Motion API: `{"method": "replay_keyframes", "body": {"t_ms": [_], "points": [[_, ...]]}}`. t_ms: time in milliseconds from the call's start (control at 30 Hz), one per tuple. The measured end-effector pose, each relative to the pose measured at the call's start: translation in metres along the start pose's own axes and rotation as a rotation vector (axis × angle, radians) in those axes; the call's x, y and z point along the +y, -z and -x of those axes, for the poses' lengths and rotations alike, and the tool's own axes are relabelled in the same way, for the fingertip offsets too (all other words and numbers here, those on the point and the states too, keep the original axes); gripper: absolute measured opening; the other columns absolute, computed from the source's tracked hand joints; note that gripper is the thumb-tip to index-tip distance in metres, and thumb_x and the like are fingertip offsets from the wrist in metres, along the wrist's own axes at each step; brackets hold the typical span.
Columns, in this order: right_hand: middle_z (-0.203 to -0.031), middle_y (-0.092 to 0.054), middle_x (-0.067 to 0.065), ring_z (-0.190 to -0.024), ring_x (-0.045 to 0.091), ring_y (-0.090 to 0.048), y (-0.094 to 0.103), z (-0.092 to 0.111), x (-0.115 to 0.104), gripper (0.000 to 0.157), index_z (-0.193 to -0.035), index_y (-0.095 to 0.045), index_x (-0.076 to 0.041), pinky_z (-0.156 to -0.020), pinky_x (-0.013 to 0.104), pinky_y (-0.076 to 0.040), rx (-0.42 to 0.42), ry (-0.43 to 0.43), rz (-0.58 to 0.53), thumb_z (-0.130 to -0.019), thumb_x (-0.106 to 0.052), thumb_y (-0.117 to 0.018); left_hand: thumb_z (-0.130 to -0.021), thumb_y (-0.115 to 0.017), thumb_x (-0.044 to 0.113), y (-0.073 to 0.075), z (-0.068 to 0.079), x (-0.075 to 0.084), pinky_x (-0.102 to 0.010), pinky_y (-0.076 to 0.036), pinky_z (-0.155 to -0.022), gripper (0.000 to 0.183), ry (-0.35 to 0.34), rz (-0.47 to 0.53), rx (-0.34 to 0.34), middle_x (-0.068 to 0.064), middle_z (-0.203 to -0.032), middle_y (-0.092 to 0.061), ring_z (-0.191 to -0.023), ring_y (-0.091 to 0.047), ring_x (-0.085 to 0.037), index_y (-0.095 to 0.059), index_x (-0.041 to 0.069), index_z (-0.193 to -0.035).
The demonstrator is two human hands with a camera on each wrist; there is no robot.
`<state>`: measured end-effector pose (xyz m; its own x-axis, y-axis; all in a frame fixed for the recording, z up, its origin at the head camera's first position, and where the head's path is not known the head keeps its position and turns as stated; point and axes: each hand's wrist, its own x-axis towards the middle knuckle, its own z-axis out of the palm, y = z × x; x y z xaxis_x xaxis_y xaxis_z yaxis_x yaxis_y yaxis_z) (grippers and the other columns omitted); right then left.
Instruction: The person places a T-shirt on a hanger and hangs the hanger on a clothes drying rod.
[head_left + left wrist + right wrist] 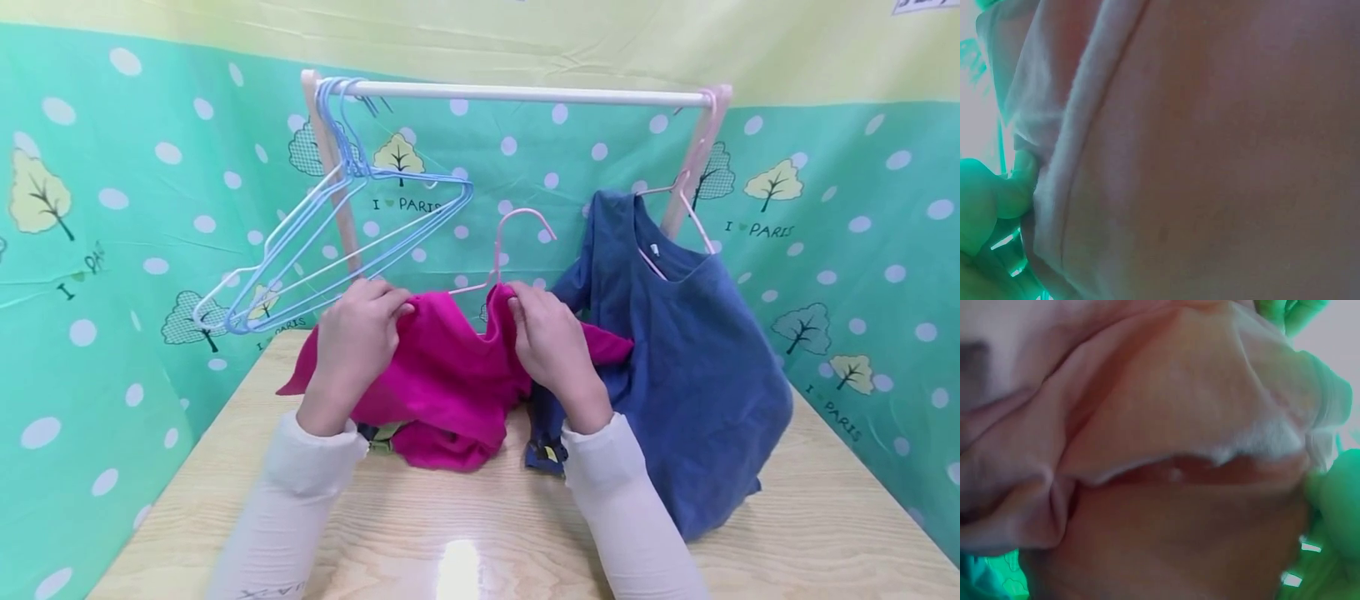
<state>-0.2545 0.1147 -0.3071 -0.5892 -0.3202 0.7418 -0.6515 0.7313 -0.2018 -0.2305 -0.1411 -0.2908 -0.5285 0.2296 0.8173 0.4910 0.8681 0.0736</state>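
Observation:
A magenta shirt (450, 358) hangs between both hands at the middle of the head view, its lower part bunched near the table. The left hand (360, 337) pinches its left shoulder, and the right hand (551, 342) pinches the fabric beside the neckline. Out of the neck rises the hook of a pink hanger (498, 242); most of that hanger is hidden inside the cloth. In the left wrist view the thumb (1022, 175) presses on a fold of the shirt (1210, 156). The right wrist view has cloth (1166, 406) filling most of it, with fingers at the right edge.
A rack with a white rail (517, 93) stands behind. Several blue and white hangers (352, 179) hang at its left end. At the right, a navy garment (682, 367) hangs on another pink hanger (693, 212) and reaches the wooden table (420, 525).

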Motion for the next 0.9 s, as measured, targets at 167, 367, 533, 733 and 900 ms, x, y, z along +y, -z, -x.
{"method": "replay_keyframes", "body": {"t_ms": [167, 367, 533, 733, 900], "points": [[-0.109, -0.070, 0.017, -0.098, 0.034, -0.067, 0.005, 0.001, 0.009, 0.025, -0.126, -0.064, 0.000, -0.090, 0.048, -0.057, -0.094, -0.035, 0.020, -0.104, -0.012, -0.059, -0.090, -0.080, 0.009, 0.005, -0.001, -0.005, -0.047, -0.057, -0.057, 0.010, -0.008, -0.011, 0.049, -0.010, -0.088, -0.070, -0.081, -0.065, -0.031, -0.080, 0.003, -0.098], [-0.100, -0.069, 0.017, -0.090, 0.033, -0.066, 0.011, 0.002, 0.022, 0.020, -0.119, -0.064, -0.001, -0.083, 0.048, -0.057, -0.135, -0.111, 0.040, -0.102, -0.012, -0.062, -0.089, -0.080, 0.010, 0.012, -0.001, -0.010, -0.049, -0.056, -0.056, 0.010, 0.036, -0.010, 0.082, -0.013, -0.088, -0.069, -0.078, -0.063, -0.034, -0.080, 0.003, -0.097], [-0.117, -0.067, 0.019, -0.105, 0.036, -0.061, 0.017, 0.003, 0.028, 0.040, -0.133, -0.059, -0.001, -0.093, 0.053, -0.052, -0.052, -0.096, -0.013, -0.099, -0.019, -0.069, -0.091, -0.078, 0.009, 0.016, -0.001, -0.015, -0.052, -0.057, -0.062, 0.012, 0.068, 0.004, 0.105, -0.016, -0.090, -0.069, -0.083, -0.065, -0.036, -0.080, 0.000, -0.099], [-0.112, -0.069, 0.019, -0.099, 0.034, -0.063, 0.024, 0.005, 0.037, 0.029, -0.124, -0.066, 0.001, -0.089, 0.049, -0.056, 0.053, -0.061, 0.010, -0.098, -0.009, -0.069, -0.094, -0.074, 0.007, 0.022, -0.001, -0.020, -0.054, -0.056, -0.060, 0.014, 0.095, 0.007, 0.220, -0.019, -0.089, -0.070, -0.084, -0.065, -0.039, -0.079, -0.003, -0.102], [-0.113, -0.069, 0.019, -0.100, 0.036, -0.063, 0.030, 0.007, 0.042, 0.028, -0.129, -0.065, 0.000, -0.090, 0.051, -0.056, 0.007, -0.132, 0.033, -0.102, -0.005, -0.060, -0.097, -0.068, 0.008, 0.027, -0.002, -0.022, -0.055, -0.053, -0.056, 0.015, 0.129, 0.014, 0.301, -0.019, -0.090, -0.070, -0.084, -0.064, -0.039, -0.080, -0.002, -0.101]]}}
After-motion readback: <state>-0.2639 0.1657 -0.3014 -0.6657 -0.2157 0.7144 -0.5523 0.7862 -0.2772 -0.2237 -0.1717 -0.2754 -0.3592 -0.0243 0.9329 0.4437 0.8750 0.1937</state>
